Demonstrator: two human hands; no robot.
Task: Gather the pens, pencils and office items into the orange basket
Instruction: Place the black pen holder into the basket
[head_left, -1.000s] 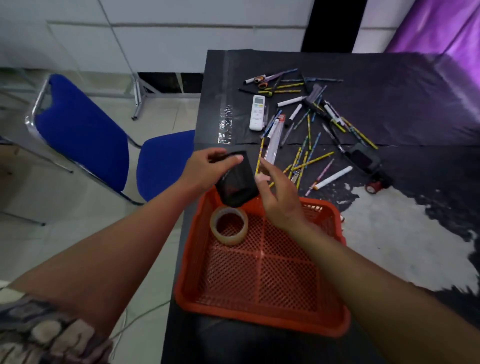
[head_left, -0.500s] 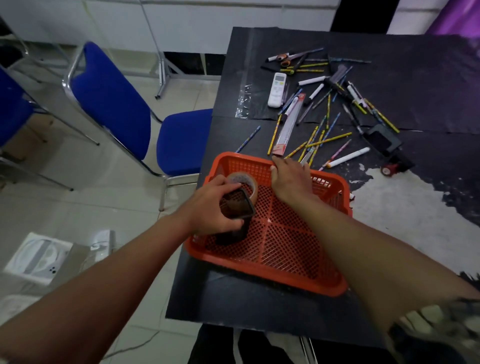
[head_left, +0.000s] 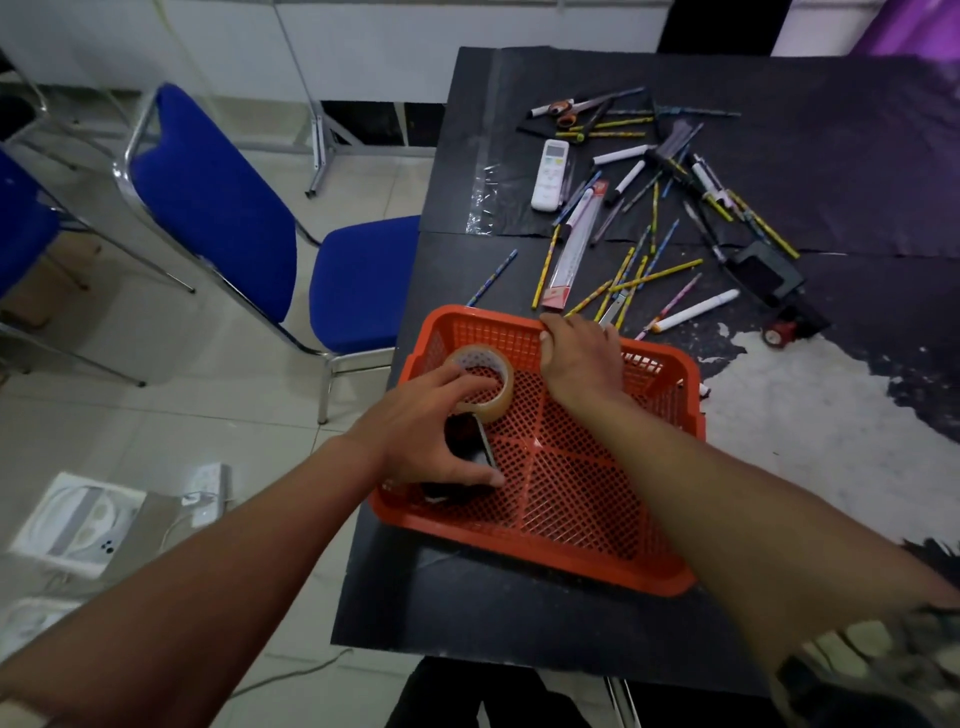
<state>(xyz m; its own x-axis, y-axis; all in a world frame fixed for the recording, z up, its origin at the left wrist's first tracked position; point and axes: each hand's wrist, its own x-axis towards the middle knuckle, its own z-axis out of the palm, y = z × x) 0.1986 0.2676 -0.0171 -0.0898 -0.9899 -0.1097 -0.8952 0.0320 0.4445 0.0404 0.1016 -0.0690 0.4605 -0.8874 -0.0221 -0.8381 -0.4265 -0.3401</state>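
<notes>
A person's left hand is curling its fingers loosely around one black object lying in the near-left corner of the single orange basket, just beside one roll of clear tape. The right hand is resting on the basket's far rim, fingers closed over the edge and holding nothing else. Beyond, well over a dozen pencils, one white remote and two blue chairs are sharing the scene on and beside the black table.

One orange basket, one tape roll, one white remote, one pair of scissors, two blue chairs; the pencils overlap too much to count.
</notes>
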